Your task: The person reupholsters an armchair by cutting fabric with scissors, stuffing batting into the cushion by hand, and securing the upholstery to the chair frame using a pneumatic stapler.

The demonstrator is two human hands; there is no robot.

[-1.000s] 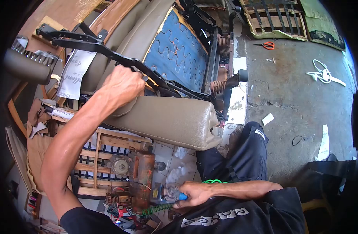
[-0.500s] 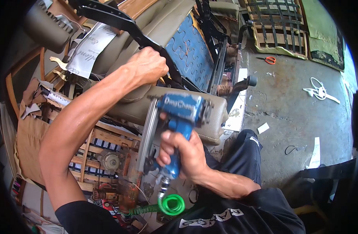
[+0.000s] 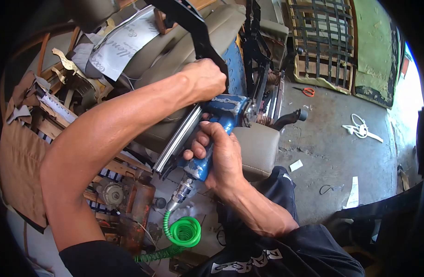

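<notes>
My right hand (image 3: pixel 223 154) is wrapped round the handle of a blue pneumatic staple gun (image 3: pixel 223 106). The gun's long silver magazine (image 3: pixel 177 138) slants down to the left. From the metal fitting at its base runs a green coiled air hose (image 3: pixel 186 231). My left hand (image 3: pixel 205 78) is closed in a fist beside a black metal bracket (image 3: pixel 193 27) on a seat covered in grey-beige leather (image 3: pixel 163 60). What its fingers hold is hidden. Just below that fist is the gun's head. Part of a blue panel (image 3: pixel 235 62) shows behind the bracket.
Orange-handled scissors (image 3: pixel 307 91), a white cord (image 3: pixel 359 127) and paper scraps lie on the concrete floor (image 3: pixel 309 152). A webbed frame (image 3: pixel 323 41) and a green panel (image 3: pixel 373 55) are at the upper right. Wooden frames and a rusty cylinder (image 3: pixel 140 207) crowd the left.
The staple gun in my right hand has come up close under my left fist. The camera view has shifted, and the seat and bracket appear at a different angle. My left hand remains closed.
</notes>
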